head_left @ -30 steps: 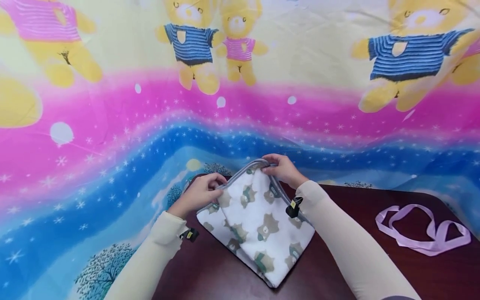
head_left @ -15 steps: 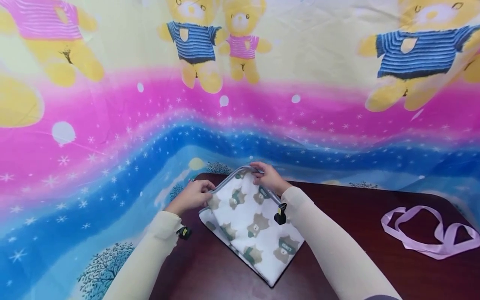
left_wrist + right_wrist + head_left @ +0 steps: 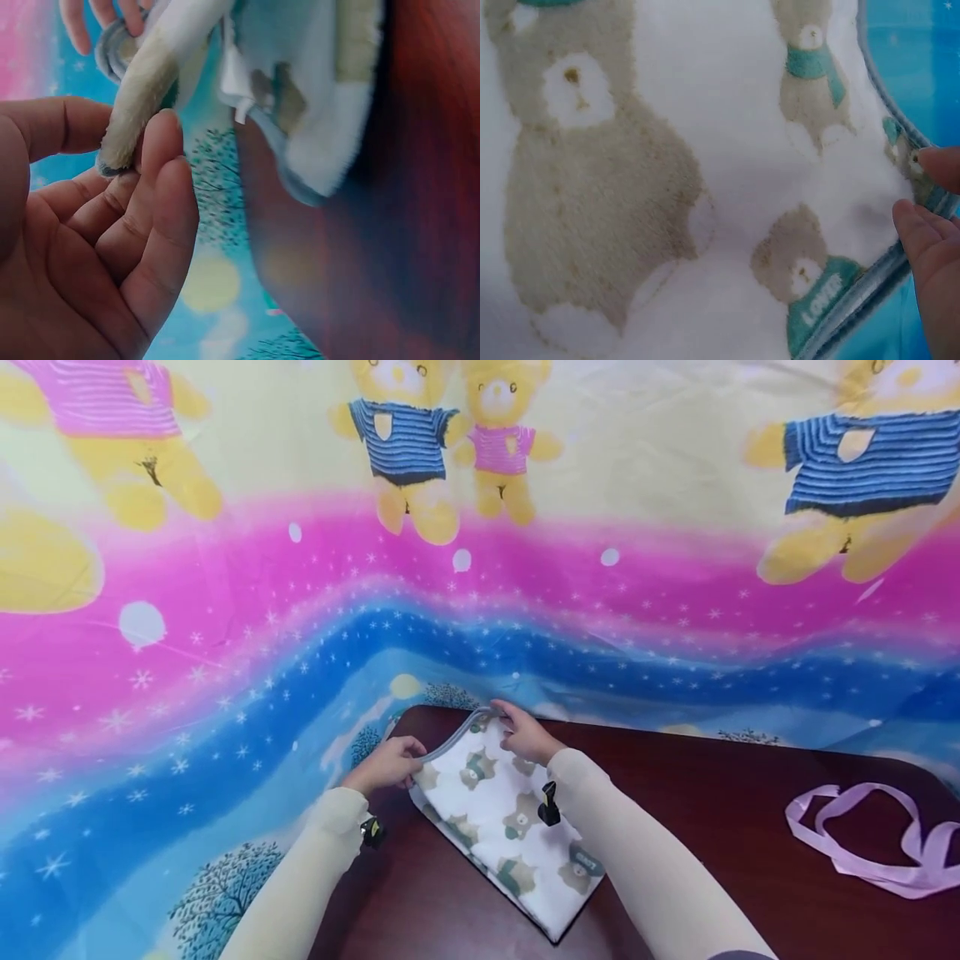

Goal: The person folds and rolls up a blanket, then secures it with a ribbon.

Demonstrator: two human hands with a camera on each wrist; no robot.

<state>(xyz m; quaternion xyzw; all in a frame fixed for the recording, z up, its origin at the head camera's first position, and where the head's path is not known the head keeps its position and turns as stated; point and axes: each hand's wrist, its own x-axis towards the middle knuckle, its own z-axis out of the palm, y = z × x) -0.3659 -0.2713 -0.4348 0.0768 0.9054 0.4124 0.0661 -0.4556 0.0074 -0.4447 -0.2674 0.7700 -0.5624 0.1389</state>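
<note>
A white plush towel (image 3: 480, 802) with brown bears and grey edging is held up, folded and tilted, over the table. My left hand (image 3: 386, 764) pinches its left corner between thumb and fingers; the left wrist view shows that corner of the towel (image 3: 139, 112) bunched at the fingertips of the hand (image 3: 120, 240). At the top corner, my right hand (image 3: 531, 739) grips the grey edge. In the right wrist view the thumb and fingers of this hand (image 3: 941, 251) close on the edging, and the printed face of the towel (image 3: 727, 150) fills most of the picture. The lower corner points towards me.
A dark red-brown table (image 3: 690, 802) with rounded corners lies beneath the hands. On its right side rests a loosely looped pale pink ribbon (image 3: 885, 878). Behind the table hangs a printed backdrop cloth (image 3: 600, 610) with bears, snowflakes and trees.
Both hands have moved lower and to the left with the towel, which now looks narrower. The ribbon and backdrop have shifted right in the head view.
</note>
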